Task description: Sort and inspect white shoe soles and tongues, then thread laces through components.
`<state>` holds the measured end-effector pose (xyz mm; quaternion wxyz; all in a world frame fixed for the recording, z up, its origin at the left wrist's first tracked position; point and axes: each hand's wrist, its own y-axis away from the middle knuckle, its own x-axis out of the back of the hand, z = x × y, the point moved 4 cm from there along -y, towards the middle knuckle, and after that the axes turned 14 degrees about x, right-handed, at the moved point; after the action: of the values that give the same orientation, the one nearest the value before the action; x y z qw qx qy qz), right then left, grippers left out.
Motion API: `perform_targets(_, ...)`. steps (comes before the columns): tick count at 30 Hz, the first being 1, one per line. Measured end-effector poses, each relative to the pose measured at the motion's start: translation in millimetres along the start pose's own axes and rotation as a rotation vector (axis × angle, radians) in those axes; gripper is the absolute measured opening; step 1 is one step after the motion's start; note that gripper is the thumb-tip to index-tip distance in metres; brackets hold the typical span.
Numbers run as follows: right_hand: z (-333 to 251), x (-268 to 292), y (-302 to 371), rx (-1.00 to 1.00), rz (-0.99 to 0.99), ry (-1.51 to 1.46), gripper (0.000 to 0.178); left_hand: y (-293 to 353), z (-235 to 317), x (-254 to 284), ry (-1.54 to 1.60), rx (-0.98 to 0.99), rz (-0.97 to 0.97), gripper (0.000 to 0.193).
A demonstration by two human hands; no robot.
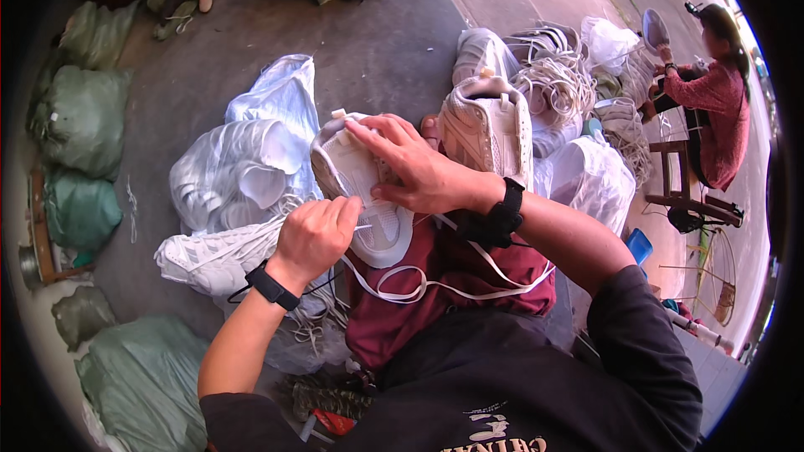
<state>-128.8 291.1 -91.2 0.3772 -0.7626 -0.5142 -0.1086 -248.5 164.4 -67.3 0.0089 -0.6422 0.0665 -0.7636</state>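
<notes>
A pale mesh shoe upper (381,243) rests above my thighs, its toe end towards me. My right hand (419,163) lies across it, with fingers stretched over its far part and thumb on the lacing area, holding it. My left hand (318,230) is closed beside its left edge, pinching a white shoelace (361,227) whose short end shows at the fingertips. A long loop of white lace (410,289) trails over my maroon lap covering. Just right of my right hand stands a stack of beige shoe uppers (484,121).
Wrapped white uppers (226,167) and a laced white one (201,259) lie on my left. Bundled laces (557,88) and plastic-wrapped pieces (590,180) sit on the right. Green sacks (79,121) line the left wall. A seated person (716,109) handles a shoe piece at far right.
</notes>
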Motion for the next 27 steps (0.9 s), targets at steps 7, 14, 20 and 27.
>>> perform_targets(7,1,0,-1,-0.016,-0.013,0.01,0.095,14,-2,0,0.265,0.165,0.169,0.013)
perform_targets(14,1,-4,-6,-0.03,-0.016,0.022,0.093,14,0,-14,0.425,0.407,0.097,0.017)
perform_targets(20,0,-2,-8,-0.032,-0.023,0.055,0.092,26,-12,-20,0.728,0.669,0.132,0.013)
perform_targets(27,6,0,-12,-0.027,-0.015,0.054,0.093,15,-3,-27,0.813,0.708,0.156,0.015)
